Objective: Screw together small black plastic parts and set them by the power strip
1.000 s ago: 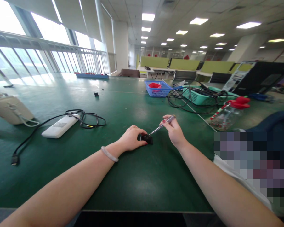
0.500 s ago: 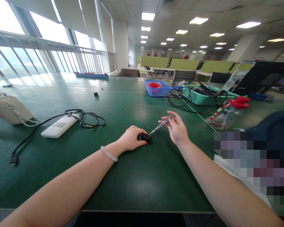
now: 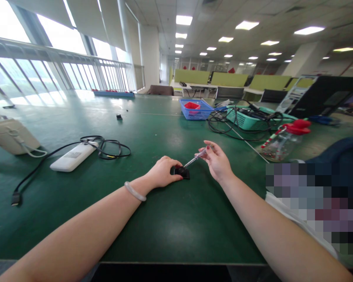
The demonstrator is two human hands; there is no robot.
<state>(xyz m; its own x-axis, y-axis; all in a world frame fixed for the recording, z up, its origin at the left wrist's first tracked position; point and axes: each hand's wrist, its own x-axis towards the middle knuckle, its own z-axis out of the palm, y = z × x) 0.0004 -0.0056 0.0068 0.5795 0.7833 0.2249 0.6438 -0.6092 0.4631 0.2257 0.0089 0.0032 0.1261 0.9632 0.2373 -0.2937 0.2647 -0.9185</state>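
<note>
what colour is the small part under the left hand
Black. The small part at the left hand shows best in the head view.

A green tabletop (image 3: 170, 219) is spread across the whole frame. At centre a small black part (image 3: 182, 172) is laid on it. At left are set a white box (image 3: 73, 156) and a black cable (image 3: 106, 154). Upper right are placed a blue basket (image 3: 194, 114), a teal basket (image 3: 247, 124) and a tipped bottle (image 3: 278, 147).

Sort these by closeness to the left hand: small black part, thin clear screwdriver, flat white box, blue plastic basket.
1. Small black part: touched by the left hand.
2. Thin clear screwdriver: just to the right, in the right hand.
3. Flat white box: off to the left.
4. Blue plastic basket: far back, right.
</note>
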